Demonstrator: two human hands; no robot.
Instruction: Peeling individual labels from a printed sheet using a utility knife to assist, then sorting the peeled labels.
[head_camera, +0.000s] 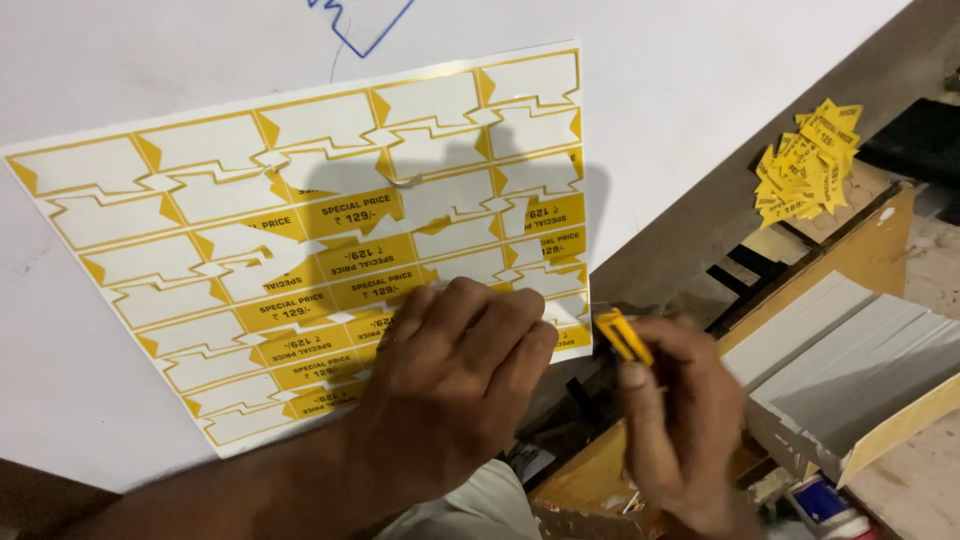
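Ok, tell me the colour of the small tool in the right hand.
Yellow with a dark part: the small tool in the right hand, blurred, shows best in the head view.

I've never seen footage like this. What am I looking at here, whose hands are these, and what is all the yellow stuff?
There is no machine here: a person wears a camera on the head, so this one picture looks down at their own two bare hands. The left hand presses flat on a sticker sheet, a white sheet of yellow labels with many already peeled off, leaving white outlines. The sheet lies on a large white board. The right hand is blurred from movement and pinches a small yellow piece, apparently a peeled label, between its fingers. Up on the right sits a pile of loose yellow labels, and below it a stack of grey-white cards in an open box.
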